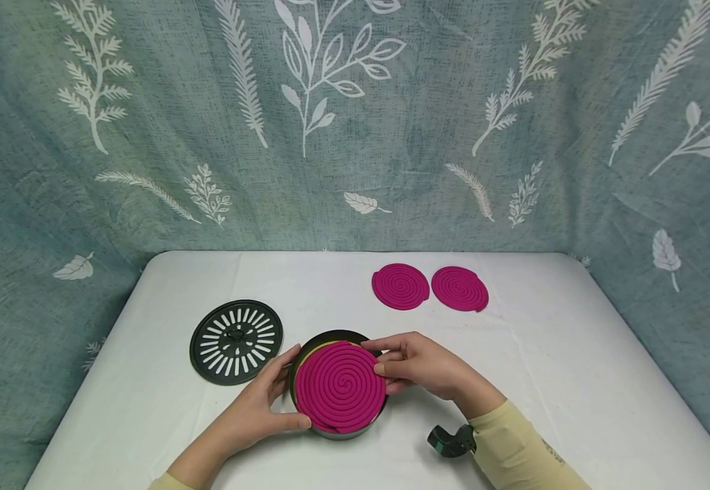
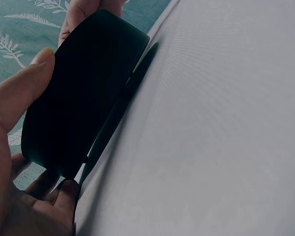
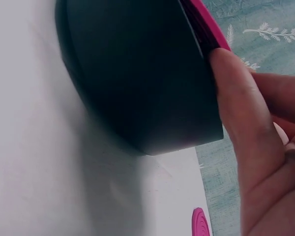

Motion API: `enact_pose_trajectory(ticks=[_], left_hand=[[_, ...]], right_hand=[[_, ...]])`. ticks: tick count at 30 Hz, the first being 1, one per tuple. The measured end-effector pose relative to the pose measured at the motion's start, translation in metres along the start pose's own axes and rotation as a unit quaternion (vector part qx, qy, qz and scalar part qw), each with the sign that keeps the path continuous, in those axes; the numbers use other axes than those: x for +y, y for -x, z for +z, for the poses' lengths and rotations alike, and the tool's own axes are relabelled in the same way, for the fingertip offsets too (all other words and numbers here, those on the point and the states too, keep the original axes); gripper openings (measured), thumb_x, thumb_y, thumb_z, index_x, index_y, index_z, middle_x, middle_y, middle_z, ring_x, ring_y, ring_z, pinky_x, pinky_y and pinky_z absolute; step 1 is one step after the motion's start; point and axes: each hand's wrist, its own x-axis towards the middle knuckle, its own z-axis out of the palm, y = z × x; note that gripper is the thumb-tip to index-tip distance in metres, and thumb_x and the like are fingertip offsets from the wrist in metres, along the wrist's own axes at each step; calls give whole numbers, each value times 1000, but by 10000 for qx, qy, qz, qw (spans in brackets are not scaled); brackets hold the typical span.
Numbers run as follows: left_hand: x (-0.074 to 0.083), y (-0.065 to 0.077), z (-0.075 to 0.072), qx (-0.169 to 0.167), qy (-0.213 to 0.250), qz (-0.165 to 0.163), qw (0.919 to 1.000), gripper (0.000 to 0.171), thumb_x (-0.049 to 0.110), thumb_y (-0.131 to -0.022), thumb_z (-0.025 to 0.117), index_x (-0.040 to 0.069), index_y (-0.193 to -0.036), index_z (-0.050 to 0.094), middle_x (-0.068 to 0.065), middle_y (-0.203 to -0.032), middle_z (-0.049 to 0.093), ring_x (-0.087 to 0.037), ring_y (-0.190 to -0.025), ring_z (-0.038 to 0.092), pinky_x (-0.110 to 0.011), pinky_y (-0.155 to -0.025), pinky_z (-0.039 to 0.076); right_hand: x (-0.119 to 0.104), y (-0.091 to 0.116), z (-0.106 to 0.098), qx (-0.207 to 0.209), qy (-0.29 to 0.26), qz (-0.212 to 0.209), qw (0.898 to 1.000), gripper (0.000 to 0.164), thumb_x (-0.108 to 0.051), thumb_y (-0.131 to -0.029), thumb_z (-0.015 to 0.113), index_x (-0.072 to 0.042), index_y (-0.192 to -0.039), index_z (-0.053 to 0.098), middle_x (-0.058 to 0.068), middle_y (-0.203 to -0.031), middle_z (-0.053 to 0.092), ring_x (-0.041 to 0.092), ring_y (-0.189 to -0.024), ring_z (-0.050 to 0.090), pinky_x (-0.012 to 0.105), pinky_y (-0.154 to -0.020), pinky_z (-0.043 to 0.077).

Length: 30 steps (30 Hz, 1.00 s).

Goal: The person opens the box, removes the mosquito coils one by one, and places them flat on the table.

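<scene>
A pink spiral coaster lies over the mouth of a round dark holder, with a thin yellow-green edge showing beneath it. My left hand grips the holder's left side, thumb toward the front and fingers at the back. In the left wrist view the holder's dark wall fills the space between thumb and fingers. At the coaster's right edge, my right hand pinches it between thumb and fingers. The right wrist view shows the coaster's pink edge just above the holder's rim, at the thumb tip.
To the left lies a black round slotted disc on the white table. Two smaller pink spiral coasters, one on the left and one on the right, lie farther back. A patterned curtain hangs behind.
</scene>
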Motion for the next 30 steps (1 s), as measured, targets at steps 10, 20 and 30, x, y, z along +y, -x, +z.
enact_pose_trajectory(ticks=[10,20,30], left_hand=[[2,0,0,0,24,-66,10000,113,33,-64,94,23,-156,29,0,-157,28,-23,-141,34,-28,-116,30],[4,-1,-1,-24,33,-230,9997,117,35,-62,95,21,-157,28,8,-156,28,-14,-142,33,-23,-115,31],[0,-1,0,-10,51,-78,10000,115,33,-64,94,20,-157,28,5,-157,27,-18,-142,34,-28,-116,30]], right_hand=[[6,0,-1,29,-253,-23,9997,46,-5,-97,62,2,-141,51,18,-112,70,22,-87,71,29,-69,63],[8,3,-1,136,-515,-49,9986,49,-4,-98,60,2,-144,46,18,-115,69,19,-87,70,31,-72,63],[12,4,-4,292,-588,-160,9977,51,-6,-98,61,2,-145,45,17,-111,70,19,-89,70,33,-74,63]])
